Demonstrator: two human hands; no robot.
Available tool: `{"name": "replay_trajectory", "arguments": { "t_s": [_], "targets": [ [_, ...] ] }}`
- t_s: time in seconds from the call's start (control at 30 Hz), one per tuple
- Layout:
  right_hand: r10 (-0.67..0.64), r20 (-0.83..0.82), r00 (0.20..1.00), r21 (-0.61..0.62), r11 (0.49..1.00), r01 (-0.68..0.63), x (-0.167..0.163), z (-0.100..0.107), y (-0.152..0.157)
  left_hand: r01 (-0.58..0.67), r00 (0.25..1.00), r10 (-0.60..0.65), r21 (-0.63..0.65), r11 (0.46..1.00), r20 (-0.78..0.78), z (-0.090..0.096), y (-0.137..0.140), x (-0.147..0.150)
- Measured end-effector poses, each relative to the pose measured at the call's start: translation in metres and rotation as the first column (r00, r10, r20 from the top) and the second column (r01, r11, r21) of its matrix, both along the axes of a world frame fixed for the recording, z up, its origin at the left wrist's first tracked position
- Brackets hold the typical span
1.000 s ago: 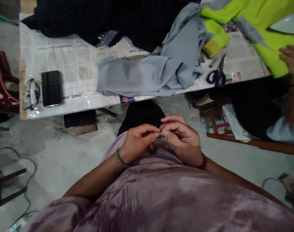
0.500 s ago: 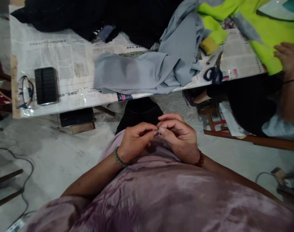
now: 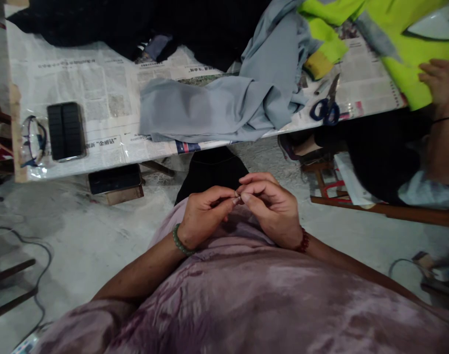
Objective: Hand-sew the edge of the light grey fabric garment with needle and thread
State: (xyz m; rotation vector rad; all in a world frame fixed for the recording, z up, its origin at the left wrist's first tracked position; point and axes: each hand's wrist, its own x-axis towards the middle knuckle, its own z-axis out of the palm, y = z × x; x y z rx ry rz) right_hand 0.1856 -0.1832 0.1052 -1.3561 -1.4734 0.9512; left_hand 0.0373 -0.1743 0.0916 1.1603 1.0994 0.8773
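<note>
My left hand (image 3: 206, 212) and my right hand (image 3: 273, 209) meet fingertip to fingertip above my lap. Thumb and forefinger of each are pinched together. Whatever lies between the fingertips is too small to make out. Beyond them, on the newspaper-covered table (image 3: 109, 115), lies a folded grey cloth (image 3: 205, 110). A pair of scissors with blue handles (image 3: 324, 112) rests at the table's near edge, right of the cloth.
A black phone-like device (image 3: 65, 131) and glasses (image 3: 34, 140) lie at the table's left. Dark cloth (image 3: 99, 22) covers the back. At right are a yellow-green garment (image 3: 412, 54), an iron (image 3: 436, 23) and another person's hand (image 3: 441, 81). Another black device (image 3: 114, 179) sits below the table.
My hands keep the same pinch, fingertips together. The view has shifted slightly, so the table's things sit a little further left. The iron has moved right on the yellow-green garment.
</note>
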Motion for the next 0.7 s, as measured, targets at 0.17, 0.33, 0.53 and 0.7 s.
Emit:
{"name": "replay_trajectory", "arguments": {
  "t_s": [0.17, 0.33, 0.53, 0.7],
  "targets": [
    [-0.009, -0.017, 1.000, -0.029, 1.000, 0.008, -0.0006, -0.0007, -0.0003, 0.006, 0.999, -0.004, 0.052, 0.999, -0.043, 0.0005, -0.0007, -0.0004],
    [-0.019, -0.049, 0.999, -0.060, 0.998, 0.016, -0.0006, -0.0040, -0.0005, 0.023, 0.998, -0.018, 0.084, 0.996, -0.068, 0.0002, -0.0003, -0.0008],
    [-0.030, -0.058, 0.998, -0.066, 0.997, 0.026, -0.0011, -0.0052, 0.0001, 0.028, 0.998, -0.023, 0.074, 0.997, -0.065, -0.0007, 0.0007, -0.0005],
    [-0.011, -0.020, 1.000, -0.063, 0.998, 0.009, 0.0002, -0.0049, 0.0009, 0.017, 0.997, -0.012, 0.058, 0.998, -0.073, -0.0007, 0.0012, 0.0005]
  ]
}}
